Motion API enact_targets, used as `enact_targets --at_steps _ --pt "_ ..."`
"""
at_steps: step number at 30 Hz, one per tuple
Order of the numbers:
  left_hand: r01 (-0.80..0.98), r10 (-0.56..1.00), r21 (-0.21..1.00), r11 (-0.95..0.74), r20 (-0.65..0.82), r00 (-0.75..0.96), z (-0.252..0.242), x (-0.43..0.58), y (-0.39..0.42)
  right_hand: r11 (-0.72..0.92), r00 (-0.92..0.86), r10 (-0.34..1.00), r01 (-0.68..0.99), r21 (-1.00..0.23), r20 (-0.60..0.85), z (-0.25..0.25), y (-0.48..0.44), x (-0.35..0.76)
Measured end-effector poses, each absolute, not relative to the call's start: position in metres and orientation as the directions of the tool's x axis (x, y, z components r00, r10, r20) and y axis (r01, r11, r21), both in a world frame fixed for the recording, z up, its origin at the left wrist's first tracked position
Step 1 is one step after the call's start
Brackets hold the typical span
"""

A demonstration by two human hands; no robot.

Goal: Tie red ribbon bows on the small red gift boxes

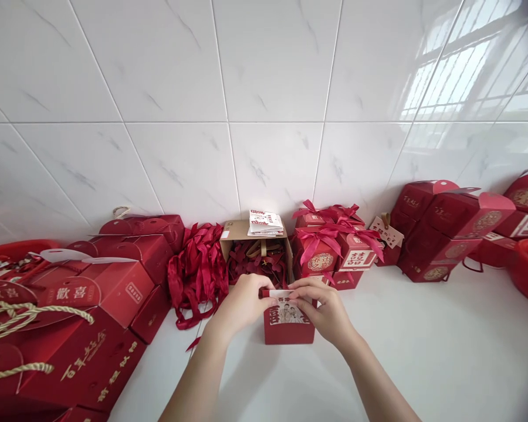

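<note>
A small red gift box (288,329) with a white picture label stands on the white table (444,351) in front of me. My left hand (242,303) grips its top left edge with fingers curled. My right hand (324,309) pinches the top right edge, fingers pressed on the box's lid flaps. Both forearms reach in from the bottom of the view. Just behind the box is an open cardboard carton (256,252) with dark red ribbons in it and a stack of white cards (265,223) on its rim.
Finished red boxes tied with ribbon bows (334,246) stand right of the carton. A heap of red ribbons (198,272) lies left of it. Large red gift boxes (83,328) with rope handles fill the left side, more red boxes (449,231) at right. A tiled wall stands behind.
</note>
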State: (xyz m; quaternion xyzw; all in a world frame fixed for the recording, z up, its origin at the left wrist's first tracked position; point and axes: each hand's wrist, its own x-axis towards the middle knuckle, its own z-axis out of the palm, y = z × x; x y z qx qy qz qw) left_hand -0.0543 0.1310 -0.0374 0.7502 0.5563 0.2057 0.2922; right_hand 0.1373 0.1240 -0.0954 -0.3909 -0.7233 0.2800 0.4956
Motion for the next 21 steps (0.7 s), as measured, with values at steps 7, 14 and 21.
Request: enact_targets --at_steps 7,14,21 --pt "0.7 0.943 0.668 -0.251 0.005 0.334 -0.035 -0.052 0.13 0.455 0.001 0.874 0.346 -0.82 0.485 -0.102 0.126 0.13" --pt "0.778 0.956 0.569 -0.267 0.053 0.289 -0.035 -0.035 0.119 0.442 0.069 0.86 0.394 -0.806 0.505 -0.103 0.124 0.125" --pt "0.791 0.961 0.547 -0.274 0.179 0.21 -0.044 -0.01 0.116 0.411 0.156 0.876 0.257 -0.875 0.457 -0.087 0.116 0.133"
